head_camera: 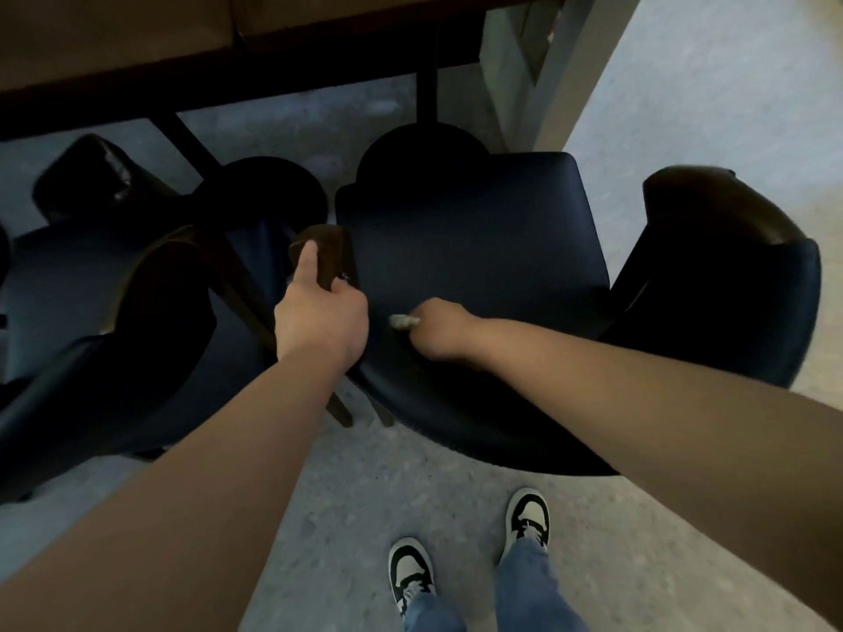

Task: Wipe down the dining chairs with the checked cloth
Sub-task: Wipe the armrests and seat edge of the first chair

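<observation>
Left: a second dark-blue dining chair [91,285], partly under the wooden table [137,38]. Left hand [319,312] grips the brown wooden armrest [326,248] at the left edge of the centre armchair [470,248]; thumb laid along the wood, fingers curled round it. Right hand [440,330] rests on the seat's near left part, fingers closed on the bunched cloth [403,321]; only a pale scrap shows, check pattern unreadable. Right armrest [720,207] beyond. Sneakers [529,517] on grey floor [365,485].
</observation>
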Motion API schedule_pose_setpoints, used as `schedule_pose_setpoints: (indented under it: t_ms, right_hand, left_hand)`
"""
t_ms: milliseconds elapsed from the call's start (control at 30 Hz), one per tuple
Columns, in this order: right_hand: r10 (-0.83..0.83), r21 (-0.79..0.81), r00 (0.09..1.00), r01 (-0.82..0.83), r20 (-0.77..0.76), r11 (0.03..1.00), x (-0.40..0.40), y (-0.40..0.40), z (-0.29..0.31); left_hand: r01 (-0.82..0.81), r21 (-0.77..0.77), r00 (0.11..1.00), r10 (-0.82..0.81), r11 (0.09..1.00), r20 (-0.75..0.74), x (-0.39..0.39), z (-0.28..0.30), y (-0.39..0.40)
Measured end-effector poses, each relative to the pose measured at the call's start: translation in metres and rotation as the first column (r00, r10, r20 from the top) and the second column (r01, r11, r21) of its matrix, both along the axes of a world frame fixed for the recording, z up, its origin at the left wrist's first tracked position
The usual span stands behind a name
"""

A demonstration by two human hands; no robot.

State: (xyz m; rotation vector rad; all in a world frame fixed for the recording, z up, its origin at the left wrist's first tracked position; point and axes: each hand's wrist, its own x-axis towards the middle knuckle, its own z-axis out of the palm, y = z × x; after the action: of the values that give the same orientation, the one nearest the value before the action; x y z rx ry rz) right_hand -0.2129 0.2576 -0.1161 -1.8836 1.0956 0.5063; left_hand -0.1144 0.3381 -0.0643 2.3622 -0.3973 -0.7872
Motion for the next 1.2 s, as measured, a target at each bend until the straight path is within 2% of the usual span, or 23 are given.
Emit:
schedule_pose_setpoints:
  t_ms: [100, 200, 267, 367, 433, 500, 567, 633, 700, 767, 833, 900, 967, 1067, 1200]
  right_hand:
    - [0.014, 0.0, 0.979, -0.014, 0.204, 1.0, 0.004, 0.014, 0.025]
    - [0.081, 0.015, 0.969, -0.087, 0.233, 0.996, -0.022, 0.016, 0.039]
    - [0.245, -0.023, 0.957, -0.244, 0.159, 0.969, -0.048, 0.011, 0.046]
    - [0.444, -0.077, 0.893, -0.449, -0.078, 0.89, -0.098, -0.008, 0.06]
    - [0.465, -0.09, 0.849, -0.499, -0.252, 0.862, -0.123, -0.022, 0.067]
    - [0.441, -0.124, 0.832, -0.503, -0.337, 0.855, -0.126, -0.027, 0.067]
    - [0.386, -0.151, 0.89, -0.427, -0.244, 0.891, -0.106, -0.017, 0.063]
    - [0.283, -0.143, 0.959, -0.284, -0.022, 0.948, -0.077, 0.005, 0.059]
    - [0.143, -0.093, 0.977, -0.129, 0.16, 0.987, -0.057, 0.024, 0.058]
    - [0.118, -0.07, 0.971, -0.105, 0.206, 0.992, -0.058, 0.027, 0.06]
    - [0.238, -0.08, 0.96, -0.228, 0.149, 0.97, -0.079, 0.014, 0.066]
    - [0.393, -0.075, 0.919, -0.39, 0.031, 0.918, -0.106, -0.005, 0.073]
    - [0.477, -0.063, 0.873, -0.484, -0.103, 0.873, -0.13, -0.024, 0.076]
    - [0.521, -0.065, 0.827, -0.544, -0.21, 0.837, -0.138, -0.036, 0.066]
    - [0.575, -0.007, 0.78, -0.595, -0.246, 0.804, -0.097, -0.034, 0.038]
  left_hand:
    - [0.005, 0.02, 1.0, -0.005, 1.0, 0.015, 0.001, -0.002, -0.001]
    - [0.008, 0.018, 1.0, -0.009, 1.0, 0.017, 0.0, -0.002, -0.001]
    - [0.014, 0.018, 1.0, -0.014, 1.0, 0.019, 0.001, -0.003, -0.001]
    - [0.041, 0.035, 0.999, -0.043, 0.999, 0.032, 0.0, -0.001, 0.0]
    - [0.047, 0.048, 0.997, -0.05, 0.998, 0.053, -0.001, 0.0, 0.0]
    - [0.049, 0.085, 0.993, -0.058, 0.995, 0.106, -0.004, 0.002, 0.001]
    - [0.061, 0.157, 0.985, -0.085, 0.986, 0.15, -0.011, 0.004, 0.001]
    - [0.064, 0.235, 0.981, -0.105, 0.97, 0.163, -0.026, 0.007, 0.001]
    - [0.048, 0.273, 0.98, -0.097, 0.961, 0.171, -0.043, 0.01, 0.003]
    - [0.019, 0.256, 0.98, -0.069, 0.966, 0.188, -0.051, 0.01, 0.004]
    - [0.009, 0.263, 0.971, -0.07, 0.965, 0.227, -0.05, 0.008, 0.002]
    - [0.007, 0.289, 0.965, -0.082, 0.957, 0.249, -0.048, 0.007, 0.001]
    - [0.003, 0.301, 0.963, -0.084, 0.954, 0.256, -0.05, 0.007, 0.001]
    - [-0.007, 0.298, 0.962, -0.075, 0.954, 0.262, -0.05, 0.008, 0.002]
    - [-0.027, 0.313, 0.954, -0.069, 0.949, 0.291, -0.05, 0.004, 0.001]
